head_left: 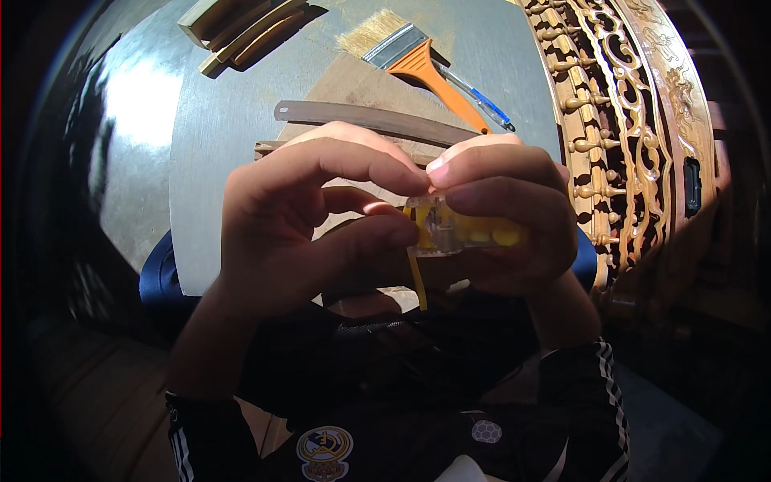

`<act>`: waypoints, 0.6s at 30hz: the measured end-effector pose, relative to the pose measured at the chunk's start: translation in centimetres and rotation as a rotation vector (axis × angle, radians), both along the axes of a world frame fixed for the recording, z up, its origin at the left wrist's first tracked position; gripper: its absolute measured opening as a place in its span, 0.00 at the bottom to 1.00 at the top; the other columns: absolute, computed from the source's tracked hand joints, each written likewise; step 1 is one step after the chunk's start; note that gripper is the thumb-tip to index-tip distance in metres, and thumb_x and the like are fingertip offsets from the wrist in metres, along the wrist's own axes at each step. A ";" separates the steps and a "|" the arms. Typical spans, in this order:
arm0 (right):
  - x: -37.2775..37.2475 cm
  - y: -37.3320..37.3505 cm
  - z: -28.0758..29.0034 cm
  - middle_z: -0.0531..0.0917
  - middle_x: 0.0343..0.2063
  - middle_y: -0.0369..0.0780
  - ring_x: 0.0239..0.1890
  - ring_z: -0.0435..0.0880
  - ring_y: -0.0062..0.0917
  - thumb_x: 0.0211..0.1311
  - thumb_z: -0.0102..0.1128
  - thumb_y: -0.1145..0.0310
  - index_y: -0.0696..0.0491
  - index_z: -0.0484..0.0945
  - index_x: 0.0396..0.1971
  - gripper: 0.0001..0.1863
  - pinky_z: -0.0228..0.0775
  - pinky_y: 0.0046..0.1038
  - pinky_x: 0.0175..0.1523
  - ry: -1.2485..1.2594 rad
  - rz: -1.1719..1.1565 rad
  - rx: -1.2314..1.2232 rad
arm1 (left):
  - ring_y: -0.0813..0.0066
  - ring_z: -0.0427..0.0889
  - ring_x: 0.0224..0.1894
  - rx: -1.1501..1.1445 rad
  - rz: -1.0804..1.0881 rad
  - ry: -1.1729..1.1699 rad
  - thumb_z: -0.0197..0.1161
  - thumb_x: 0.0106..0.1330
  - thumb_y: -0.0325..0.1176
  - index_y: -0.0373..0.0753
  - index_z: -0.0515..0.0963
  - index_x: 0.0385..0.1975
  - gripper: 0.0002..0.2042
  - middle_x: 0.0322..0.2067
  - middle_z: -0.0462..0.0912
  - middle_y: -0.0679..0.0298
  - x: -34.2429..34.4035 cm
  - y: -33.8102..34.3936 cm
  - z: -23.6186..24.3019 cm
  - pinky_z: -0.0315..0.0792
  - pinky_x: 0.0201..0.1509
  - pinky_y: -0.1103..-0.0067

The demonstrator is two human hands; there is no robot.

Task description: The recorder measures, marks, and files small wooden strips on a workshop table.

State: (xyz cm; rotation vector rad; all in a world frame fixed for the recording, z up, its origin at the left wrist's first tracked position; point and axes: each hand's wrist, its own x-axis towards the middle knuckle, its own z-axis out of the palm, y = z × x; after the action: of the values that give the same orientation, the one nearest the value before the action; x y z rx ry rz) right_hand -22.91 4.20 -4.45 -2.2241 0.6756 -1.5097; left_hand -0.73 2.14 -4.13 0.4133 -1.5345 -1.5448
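My right hand (514, 209) is closed around a small clear-and-yellow plastic tool (438, 227). A narrow yellow strip (418, 281) hangs down from the tool's left end. The tool's exact kind is hard to tell, since my right fingers cover much of its body. From the other side, my left hand (281, 209) curves in with its thumb pressed against the tool's left end. Its index fingertip meets the right hand's fingertips just above. Beyond my hands lies a long grey metal blade (353, 115) with a hole in one end, beside a thin wooden strip (265, 149).
A wide brush with an orange handle (430, 74) and a blue pen (490, 104) lie at the far side of the grey tabletop (217, 145). Wooden pieces (241, 32) sit at the far left. Carved wooden furniture (618, 104) borders the right.
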 end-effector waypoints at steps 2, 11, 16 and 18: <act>0.0 0.1 0.0 0.82 0.43 0.45 0.44 0.84 0.31 0.49 0.78 0.70 0.58 0.80 0.48 0.25 0.79 0.30 0.47 0.003 -0.005 0.008 | 0.67 0.81 0.51 0.015 -0.006 0.013 0.71 0.63 0.25 0.29 0.78 0.45 0.14 0.46 0.78 0.53 -0.1 0.0 -0.1 0.81 0.57 0.71; -0.3 -0.4 0.2 0.82 0.40 0.45 0.39 0.85 0.35 0.51 0.76 0.70 0.58 0.80 0.40 0.18 0.81 0.32 0.43 0.141 -0.043 -0.149 | 0.68 0.80 0.51 -0.012 -0.056 -0.007 0.72 0.62 0.24 0.30 0.79 0.44 0.13 0.45 0.79 0.54 0.2 -0.4 -0.2 0.79 0.57 0.73; -0.2 -0.4 0.0 0.82 0.40 0.45 0.39 0.85 0.33 0.50 0.76 0.71 0.57 0.80 0.38 0.16 0.81 0.31 0.41 0.108 -0.091 -0.207 | 0.68 0.81 0.51 0.066 -0.079 0.020 0.72 0.61 0.24 0.31 0.78 0.45 0.14 0.47 0.78 0.54 -0.1 0.0 -0.2 0.80 0.56 0.73; -0.3 -0.1 0.6 0.82 0.41 0.44 0.40 0.84 0.33 0.50 0.76 0.71 0.55 0.79 0.39 0.17 0.82 0.32 0.41 0.144 -0.097 -0.173 | 0.68 0.80 0.52 0.102 -0.101 0.007 0.73 0.61 0.25 0.31 0.77 0.46 0.16 0.49 0.77 0.54 -0.2 -0.1 -0.2 0.80 0.56 0.73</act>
State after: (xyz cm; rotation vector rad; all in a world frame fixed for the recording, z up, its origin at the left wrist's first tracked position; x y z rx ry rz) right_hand -23.23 4.14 -3.83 -2.4821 0.7299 -1.5161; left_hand -0.91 2.00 -4.36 0.3922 -1.4949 -1.7062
